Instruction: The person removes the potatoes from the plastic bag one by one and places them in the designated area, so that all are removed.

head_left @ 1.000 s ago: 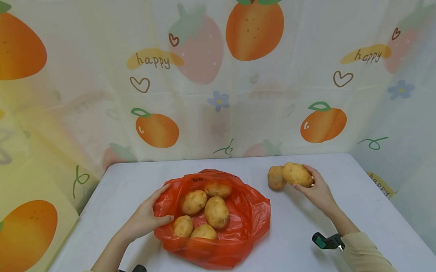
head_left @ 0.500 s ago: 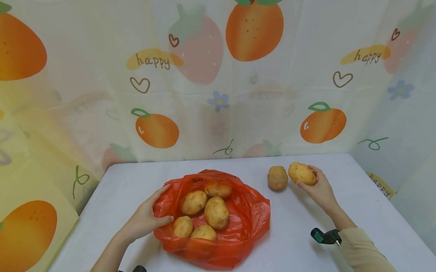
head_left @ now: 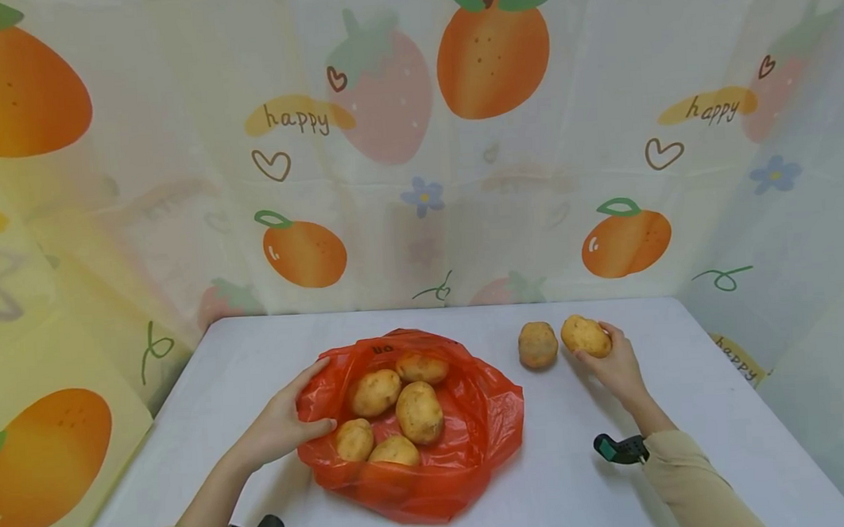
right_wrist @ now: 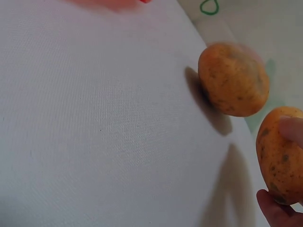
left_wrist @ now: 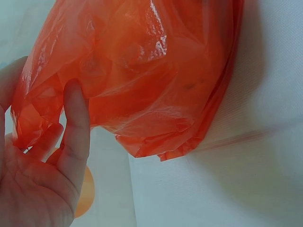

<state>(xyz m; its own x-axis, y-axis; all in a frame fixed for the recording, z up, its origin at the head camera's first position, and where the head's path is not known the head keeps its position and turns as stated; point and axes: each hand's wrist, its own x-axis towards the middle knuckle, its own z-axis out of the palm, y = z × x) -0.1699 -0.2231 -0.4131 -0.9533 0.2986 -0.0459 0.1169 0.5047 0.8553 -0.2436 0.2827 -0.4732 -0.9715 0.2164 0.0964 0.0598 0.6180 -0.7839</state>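
In the head view, a red plastic bag point(head_left: 476, 468) sits with its mouth spread, several potatoes point(head_left: 419, 412) lying inside. My left hand point(head_left: 280, 422) holds the bag's left rim, thumb over the edge and fingers along the outside. The left wrist view has that hand point(left_wrist: 42, 184) close up against the thin red plastic point(left_wrist: 142, 71). Over the table's back right, my right hand point(head_left: 619, 368) grips a potato point(head_left: 585, 336) between thumb and fingers. Just left of it, another potato point(head_left: 538, 345) stands on the table. Both potatoes show in the right wrist view, the held one point(right_wrist: 279, 165) nearer.
A white-covered table point(head_left: 569, 479) carries everything. Behind it hangs a fruit-printed curtain point(head_left: 495, 236), which also runs down the left and right sides. A dark wrist camera point(head_left: 621, 450) is strapped on each forearm.
My right hand has drawn its potato slightly right, so it no longer overlaps the standing potato in the head view; the right forearm shifted a little left. My left hand and the bag stayed put.
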